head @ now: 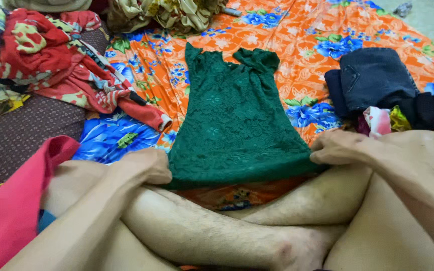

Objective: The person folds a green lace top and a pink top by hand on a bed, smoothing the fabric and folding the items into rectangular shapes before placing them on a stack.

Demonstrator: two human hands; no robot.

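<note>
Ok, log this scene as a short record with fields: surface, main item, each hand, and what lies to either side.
surface: orange floral sheet
main item: green lace dress, laid flat, neck end away from the person
left hand: gripping the dress's hem at its left corner
right hand: gripping the hem at its right corner
left side: heap of red patterned clothes
right side: folded dark jeans

Dress (234,120) flat on sheet (297,40) — clothes heap (51,60) left, jeans (372,75) right.

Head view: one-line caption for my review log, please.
Seated person's left hand and right hand grip the hem of a green lace dress on a floral sheet.
</note>
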